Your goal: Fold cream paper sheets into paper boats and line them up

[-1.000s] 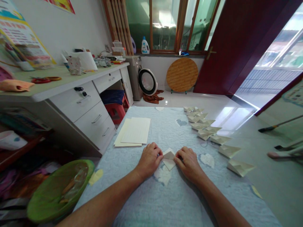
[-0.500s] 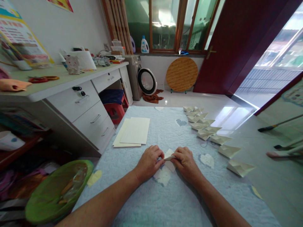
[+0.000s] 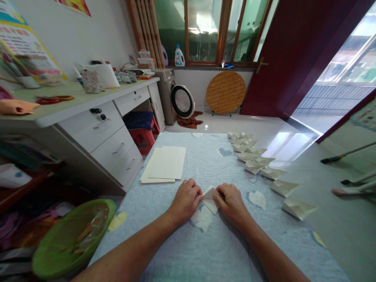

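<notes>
A small piece of folded pale paper lies between my hands, showing a pointed top and a diamond-like outline with a crease across it. My left hand pinches its left corner between thumb and fingers. At the right corner my right hand grips the paper in the same way, thumb on its face. Both hands rest on the light blue quilted cloth. Along the right side stands a row of several folded paper boats. Flat sheets of pale paper lie beyond my left hand.
A green basket with a plastic bag in it stands low at the left. A white desk runs along the left wall, with a red stool beside it. Farther back are a washing machine and a round wooden tabletop.
The top part of the paper, seen nearly edge-on before, now lies flatter and shows a triangular face. My hands have shifted only slightly.
</notes>
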Available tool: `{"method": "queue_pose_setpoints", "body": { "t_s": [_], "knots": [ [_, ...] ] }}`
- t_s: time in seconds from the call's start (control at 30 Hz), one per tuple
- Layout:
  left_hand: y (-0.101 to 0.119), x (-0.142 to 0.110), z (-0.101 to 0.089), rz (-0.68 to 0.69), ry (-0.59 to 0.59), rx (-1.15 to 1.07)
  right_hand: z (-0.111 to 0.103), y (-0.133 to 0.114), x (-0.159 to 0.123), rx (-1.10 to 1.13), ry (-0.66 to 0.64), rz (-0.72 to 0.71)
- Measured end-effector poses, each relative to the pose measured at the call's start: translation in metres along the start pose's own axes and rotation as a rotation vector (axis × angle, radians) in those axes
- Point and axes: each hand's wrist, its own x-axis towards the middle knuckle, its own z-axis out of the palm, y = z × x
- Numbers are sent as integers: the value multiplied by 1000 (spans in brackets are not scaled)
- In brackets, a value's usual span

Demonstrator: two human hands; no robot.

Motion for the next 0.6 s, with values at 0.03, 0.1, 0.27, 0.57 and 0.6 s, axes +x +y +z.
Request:
{"method": "queue_pose_setpoints", "body": {
  "t_s": [0.03, 0.1, 0.27, 0.57, 0.6],
  "knots": [
    [1, 0, 0, -4, -4, 15, 0, 0, -1, 9, 12, 6],
    [1, 1, 2, -6, -9, 42, -1, 2, -2, 25, 21, 10],
    [1, 1, 7, -12, -5, 87, -2, 5, -2, 57, 32, 12],
    [4, 1, 9, -28, -12, 144, -6, 3, 1, 49, -20, 71],
    [4, 1, 9, -29, -11, 148, -7, 3, 1, 57, -15, 70]
  ]
}}
